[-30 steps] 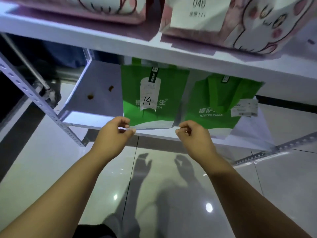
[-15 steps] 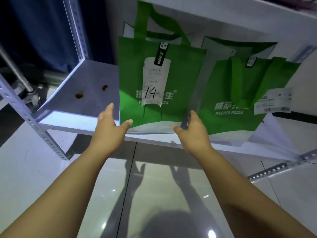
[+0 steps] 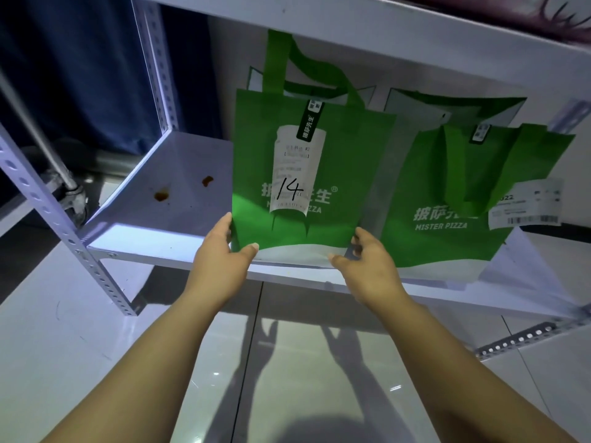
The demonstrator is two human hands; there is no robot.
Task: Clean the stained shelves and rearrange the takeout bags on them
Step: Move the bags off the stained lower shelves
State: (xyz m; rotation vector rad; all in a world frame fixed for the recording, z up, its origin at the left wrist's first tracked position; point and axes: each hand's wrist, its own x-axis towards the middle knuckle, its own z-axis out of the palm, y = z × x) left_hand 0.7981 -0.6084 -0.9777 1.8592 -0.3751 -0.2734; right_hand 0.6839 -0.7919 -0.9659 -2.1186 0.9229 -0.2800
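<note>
A green takeout bag marked "14" (image 3: 335,148) stands upright on the white lower shelf (image 3: 153,225). My left hand (image 3: 220,260) grips its lower left corner, thumb across the front. My right hand (image 3: 367,266) holds the lower right corner, fingers round the side. A second green bag with a printed label (image 3: 454,193) stands just to the right on the same shelf. Two brown stains (image 3: 161,195) mark the bare shelf surface left of the first bag.
The upper shelf (image 3: 399,36) runs overhead with a pink bag edge at the top right. Perforated metal uprights (image 3: 64,225) frame the left side. A metal pole and dark blue fabric lie behind. Glossy tiled floor (image 3: 287,378) spreads below.
The view dropped to the lower shelf. Both hands went from curled at the shelf edge to reaching up, and now hold the bag marked "14" by its lower corners.
</note>
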